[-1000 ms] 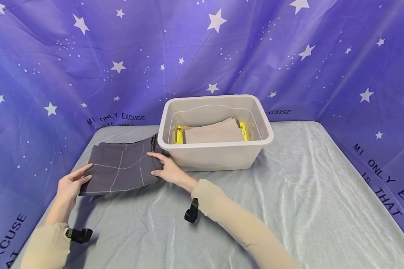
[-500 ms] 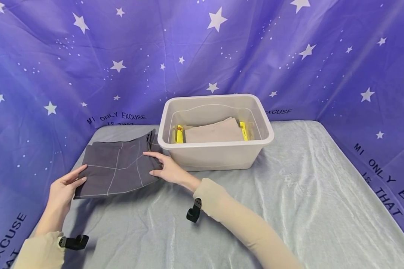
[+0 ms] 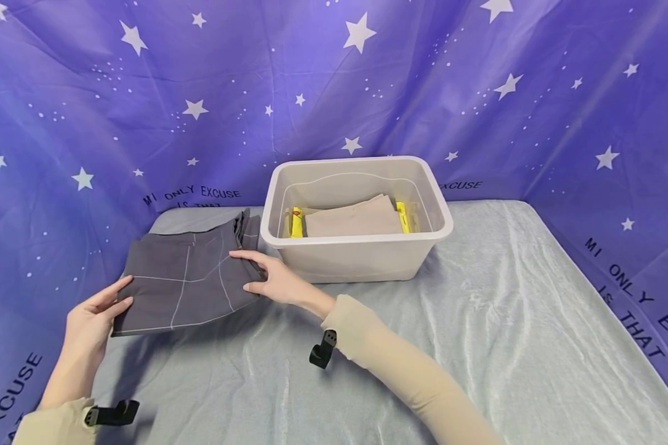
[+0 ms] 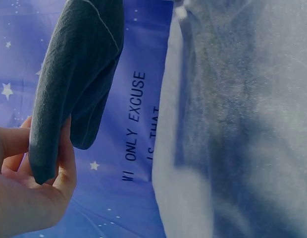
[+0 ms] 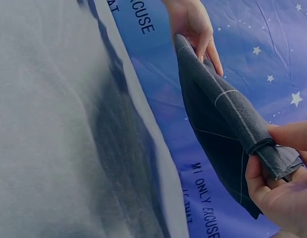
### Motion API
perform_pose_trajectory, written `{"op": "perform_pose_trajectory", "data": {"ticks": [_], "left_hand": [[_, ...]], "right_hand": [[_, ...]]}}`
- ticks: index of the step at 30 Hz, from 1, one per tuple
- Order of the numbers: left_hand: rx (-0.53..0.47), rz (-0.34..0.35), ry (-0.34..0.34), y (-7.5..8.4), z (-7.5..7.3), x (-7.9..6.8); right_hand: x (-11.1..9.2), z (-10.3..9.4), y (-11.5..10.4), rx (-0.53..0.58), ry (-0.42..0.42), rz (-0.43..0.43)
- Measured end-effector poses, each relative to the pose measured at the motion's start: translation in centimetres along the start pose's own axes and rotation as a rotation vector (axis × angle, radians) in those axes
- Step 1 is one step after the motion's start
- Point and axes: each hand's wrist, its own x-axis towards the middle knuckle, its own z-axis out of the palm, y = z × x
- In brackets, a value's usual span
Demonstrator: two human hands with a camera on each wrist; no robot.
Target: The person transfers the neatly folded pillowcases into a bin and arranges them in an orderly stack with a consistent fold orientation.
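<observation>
A folded dark grey cloth (image 3: 178,266) with thin white check lines is at the left side of the bed-like surface, held up off it. My left hand (image 3: 91,315) pinches its left edge between thumb and fingers; in the left wrist view the fingers (image 4: 67,168) curl under the fold. My right hand (image 3: 275,278) grips the right end, where the layers bunch up. From the right wrist view, the thumb and fingers of that hand (image 5: 287,193) clasp the rolled end of the cloth (image 5: 208,114). The cloth's underside hangs a little loose.
A light beige plastic bin (image 3: 356,256) stands right of the cloth, near the back. Inside lie a folded beige cloth (image 3: 353,221) and yellow packets (image 3: 297,222) at both ends. Grey plush fabric (image 3: 506,334) covers the surface; a purple star-printed curtain (image 3: 312,80) surrounds it.
My left hand has moved left and toward me, carrying its end of the cloth along. The right hand has shifted slightly left, still gripping its end. The bin has stayed put.
</observation>
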Motion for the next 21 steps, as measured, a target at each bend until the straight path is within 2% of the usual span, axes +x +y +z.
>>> {"op": "perform_pose_trajectory", "data": {"ticks": [3,6,10,14,18,21], "left_hand": [[-0.029,0.025,-0.001,0.0,-0.3,0.0],[-0.090,0.048,-0.002,0.1,-0.6,0.0],[-0.133,0.078,0.001,0.2,-0.9,0.2],[-0.166,0.124,-0.026,0.8,-0.8,-0.1],[-0.196,0.130,-0.043,4.0,0.5,-2.2],[-0.195,0.126,-0.023,7.4,1.9,-4.3]], "right_hand": [[-0.4,-0.5,-1.7,0.014,-0.014,-0.018],[-0.5,-0.8,-2.5,0.016,-0.025,-0.050],[-0.6,-1.2,-3.0,0.037,-0.036,-0.079],[-0.8,-1.6,-3.3,0.047,-0.046,-0.095],[-0.9,-2.1,-3.7,0.052,-0.062,-0.100],[-1.0,-2.4,-4.1,0.069,-0.074,-0.093]]}}
